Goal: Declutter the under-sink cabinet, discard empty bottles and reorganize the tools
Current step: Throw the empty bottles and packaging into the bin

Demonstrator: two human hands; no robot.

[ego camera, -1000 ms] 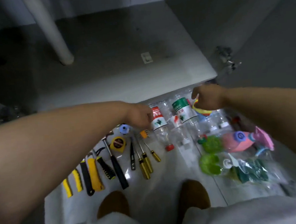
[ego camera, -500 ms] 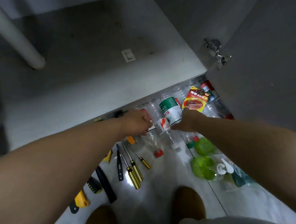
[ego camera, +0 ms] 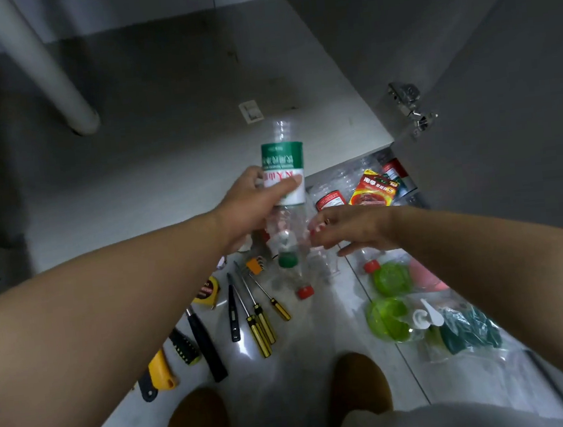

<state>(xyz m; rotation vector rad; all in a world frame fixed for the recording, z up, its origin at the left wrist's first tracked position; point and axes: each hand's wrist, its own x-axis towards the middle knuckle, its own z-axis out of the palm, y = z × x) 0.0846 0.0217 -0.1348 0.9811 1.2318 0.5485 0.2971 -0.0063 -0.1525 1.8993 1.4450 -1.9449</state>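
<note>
My left hand (ego camera: pixel 250 206) grips a clear empty bottle (ego camera: pixel 283 165) with a green and white label. It is lifted off the floor, upside down, with its green cap (ego camera: pixel 288 260) pointing down. My right hand (ego camera: pixel 352 229) hovers just right of the bottle's neck with fingers loosely spread, and nothing is clearly held in it. More empty clear bottles (ego camera: pixel 330 199) lie on the floor by the cabinet's front edge, one with a red cap (ego camera: pixel 305 292). Several yellow-handled screwdrivers (ego camera: pixel 261 329), a tape measure (ego camera: pixel 208 291), a black-handled tool (ego camera: pixel 206 349) and a yellow utility knife (ego camera: pixel 160 372) lie in a row below my left arm.
The cabinet floor (ego camera: pixel 164 149) is bare apart from a white drain pipe (ego camera: pixel 53 73) at the back left. The open door with its hinge (ego camera: pixel 408 104) stands on the right. A red and yellow packet (ego camera: pixel 374 187), green lids (ego camera: pixel 391 279) and bagged items (ego camera: pixel 466 329) lie at the right. My shoes (ego camera: pixel 358 381) are near the bottom.
My left hand has picked the green-labelled bottle off the floor and raised it toward the cabinet. My right hand has shifted slightly right, beside the bottle's neck.
</note>
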